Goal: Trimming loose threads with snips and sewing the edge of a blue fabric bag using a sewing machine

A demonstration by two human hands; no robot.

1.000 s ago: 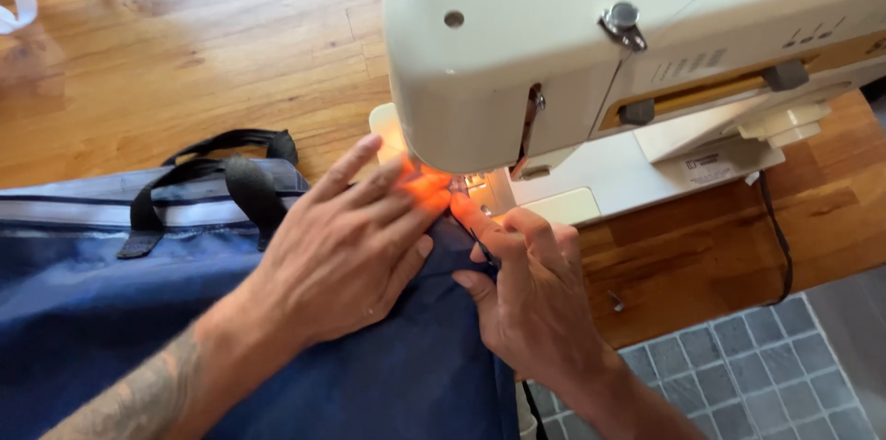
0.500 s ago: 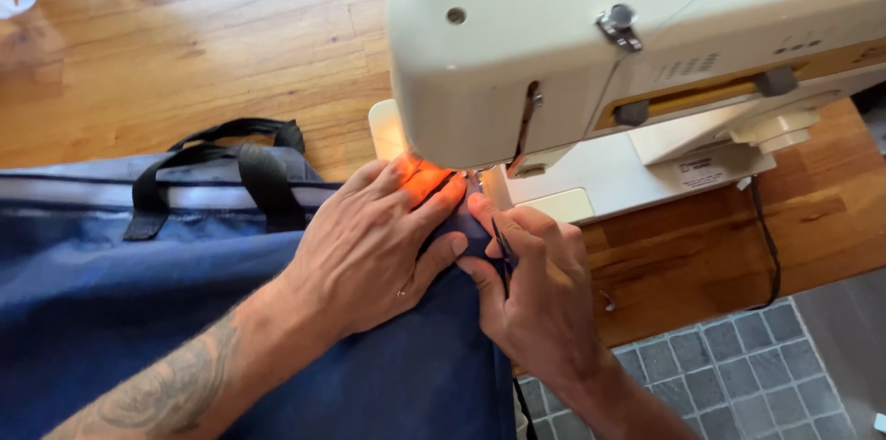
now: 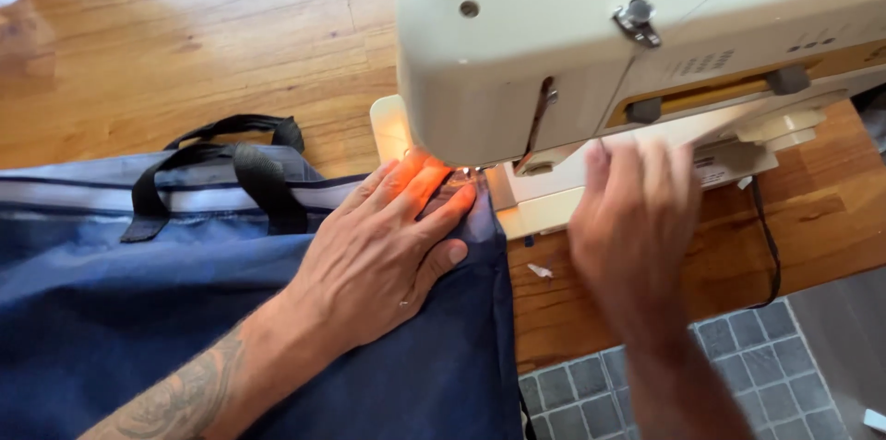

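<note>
Since half a second ago, right hand (image 3: 637, 219) has lifted off the navy fabric bag (image 3: 138, 311) toward the frame's right, blurred, fingers spread, holding nothing. Left hand (image 3: 378, 255) lies flat, fingers spread, pressing the bag's edge under the sewing machine (image 3: 600, 25) head at centre; it is nearer. Bag extends lower left across the wooden tabletop (image 3: 185, 43); grey tiled floor (image 3: 738, 366) lower right.

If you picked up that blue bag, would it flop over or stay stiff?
Probably floppy: the blue bag lies flat and creased on the table, draping over its edge. It likely slides easily under the left hand. Its black handles look limp too.
</note>
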